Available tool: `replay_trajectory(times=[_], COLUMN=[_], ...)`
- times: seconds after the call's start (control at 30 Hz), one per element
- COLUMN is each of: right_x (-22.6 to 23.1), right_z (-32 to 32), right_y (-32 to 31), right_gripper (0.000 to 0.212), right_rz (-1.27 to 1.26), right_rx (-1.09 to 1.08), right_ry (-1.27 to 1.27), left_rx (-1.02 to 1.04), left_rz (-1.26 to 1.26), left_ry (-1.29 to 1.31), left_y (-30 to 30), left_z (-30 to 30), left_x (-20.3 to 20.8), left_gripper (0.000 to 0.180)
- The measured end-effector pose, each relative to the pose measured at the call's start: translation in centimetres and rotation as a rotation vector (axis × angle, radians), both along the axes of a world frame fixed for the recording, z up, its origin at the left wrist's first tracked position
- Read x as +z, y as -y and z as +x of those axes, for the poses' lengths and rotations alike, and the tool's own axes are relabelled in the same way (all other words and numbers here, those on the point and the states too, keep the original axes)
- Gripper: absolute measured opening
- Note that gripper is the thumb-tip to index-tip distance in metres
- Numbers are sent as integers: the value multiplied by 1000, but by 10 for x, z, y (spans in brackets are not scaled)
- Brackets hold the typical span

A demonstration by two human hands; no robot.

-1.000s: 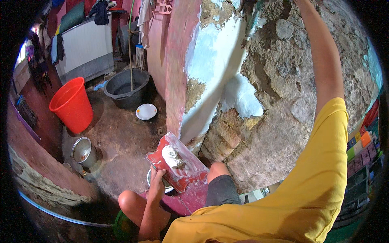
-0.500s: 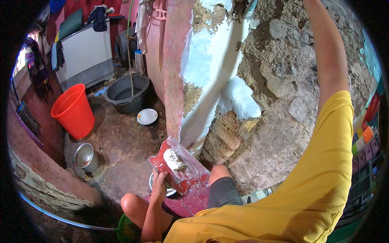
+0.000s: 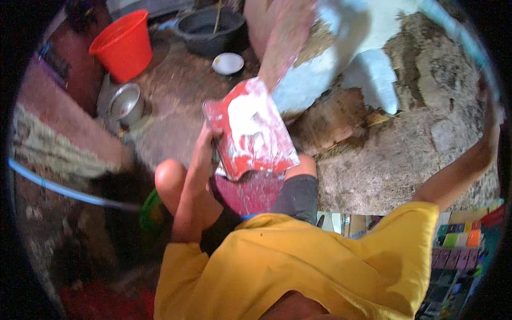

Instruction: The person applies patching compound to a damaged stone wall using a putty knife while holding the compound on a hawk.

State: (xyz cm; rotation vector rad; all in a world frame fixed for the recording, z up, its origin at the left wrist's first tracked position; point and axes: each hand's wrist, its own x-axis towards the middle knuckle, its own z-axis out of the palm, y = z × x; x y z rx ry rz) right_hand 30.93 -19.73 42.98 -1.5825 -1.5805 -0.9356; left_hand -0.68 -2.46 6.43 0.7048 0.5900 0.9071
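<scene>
My left hand [image 3: 209, 137] is closed on the near-left edge of a red plastic board [image 3: 230, 156], its thumb on top. White wet paste [image 3: 249, 114], like plaster or putty, is smeared over the board's middle and right side. The board is held tilted above my knees. My right arm reaches out to the far right, along the rough wall [image 3: 421, 154]. At the dim picture rim my right hand [image 3: 493, 109] is dark and smeared, so its fingers and anything in them cannot be made out.
Pale blue paint and bare patches cover the wall corner [image 3: 314, 80] ahead. On the floor stand a red bucket [image 3: 125, 50], a metal pot [image 3: 128, 104], a white plate [image 3: 228, 63] and a black tub [image 3: 210, 34]. A blue hose [image 3: 58, 186] runs at the left.
My right arm has come down from high on the wall to the far right. The view has tipped downward. The red board stays in my left hand, its paste now spread wider instead of heaped.
</scene>
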Motion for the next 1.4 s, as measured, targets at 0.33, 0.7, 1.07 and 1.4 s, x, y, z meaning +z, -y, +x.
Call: replay_trajectory(times=[0.33,0.7,1.07,1.4], right_x=[-283,-326,-347,-314], right_z=[-44,-38,-52,-13], right_y=[-11,1,-30,-13], right_gripper=[26,24,26,36], right_rz=[-513,-432,-298,-152], right_rx=[448,387,441,940], right_ry=[-784,-888,-1001,-1686], left_rx=[165,142,-92,-51], left_rz=[135,234,59,41], left_ry=[-72,-148,-193,-80], left_y=[16,28,42,26], left_z=[-21,-12,-7,-2], left_x=[21,21,31,20], left_gripper=[52,60,65,60])
